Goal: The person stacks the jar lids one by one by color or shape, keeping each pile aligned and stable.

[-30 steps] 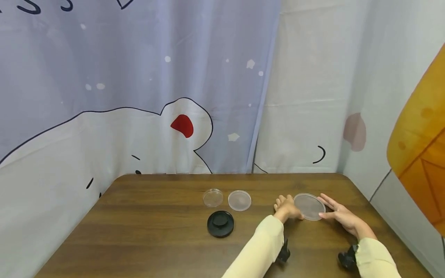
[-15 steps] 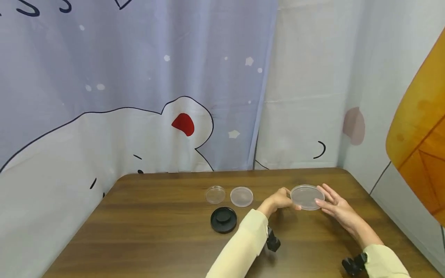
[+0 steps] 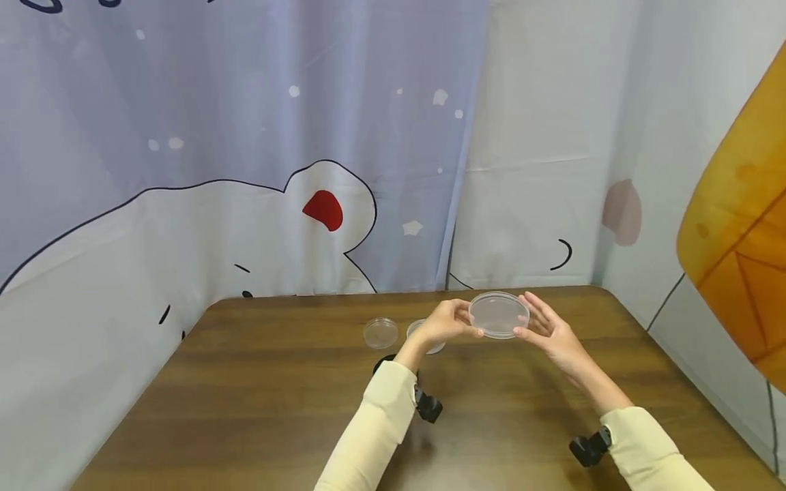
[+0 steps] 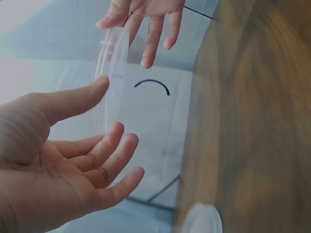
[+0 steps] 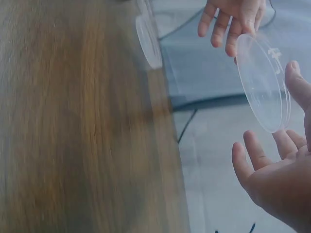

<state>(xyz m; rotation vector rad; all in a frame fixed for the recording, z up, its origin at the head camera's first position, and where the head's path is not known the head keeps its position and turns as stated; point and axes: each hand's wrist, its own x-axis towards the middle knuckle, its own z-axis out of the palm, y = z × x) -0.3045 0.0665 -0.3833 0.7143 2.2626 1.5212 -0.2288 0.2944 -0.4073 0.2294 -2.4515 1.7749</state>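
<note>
A large clear petri dish (image 3: 499, 316) is up off the wooden table, tilted so its flat face shows in the head view. My left hand (image 3: 443, 323) pinches its left rim between thumb and fingers. On the opposite rim, my right hand (image 3: 555, 339) grips it the same way. The left wrist view shows the dish (image 4: 114, 92) almost edge-on, and in the right wrist view the dish (image 5: 262, 87) spans both hands. A medium petri dish (image 3: 437, 349) lies on the table, partly covered by my left hand. Beside it rests a smaller clear petri dish (image 3: 381, 333).
A black round dish-like piece (image 3: 383, 362) sits on the table (image 3: 245, 395), mostly hidden behind my left forearm. Patterned curtains (image 3: 393, 136) hang right behind the table's back edge and along its right side. Each wrist wears a small black camera.
Both hands have lifted the large petri dish from the table's right side and carried it left and up. My left forearm now covers parts of the medium dish and black piece.
</note>
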